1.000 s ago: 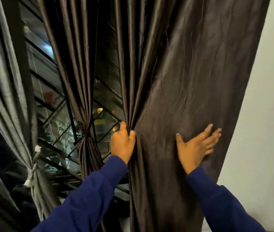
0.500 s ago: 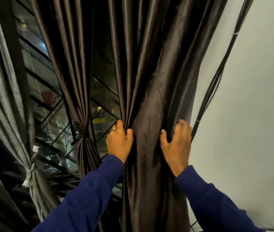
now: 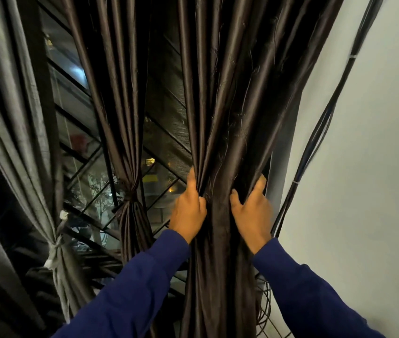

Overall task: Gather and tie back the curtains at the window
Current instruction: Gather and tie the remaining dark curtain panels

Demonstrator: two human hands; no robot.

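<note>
A dark brown satin curtain (image 3: 227,118) hangs in front of me, bunched into a narrow column of folds. My left hand (image 3: 188,211) grips its left edge at waist height, fingers curled into the folds. My right hand (image 3: 252,213) grips the right edge, fingers wrapped behind the fabric. To the left, a second brown curtain (image 3: 127,142) is tied at its middle with a dark band. At the far left, a grey curtain (image 3: 23,142) is tied with a white strip (image 3: 54,250).
The window (image 3: 164,142) with dark diagonal bars shows between the curtains, night lights outside. A white wall (image 3: 364,167) lies to the right. A bundle of dark cables (image 3: 315,132) runs down the wall just right of my right hand and coils near the floor.
My right hand went from flat on the spread curtain to gripping its right edge and drew it left. The curtain is now a narrow bunch, baring the wall and cables.
</note>
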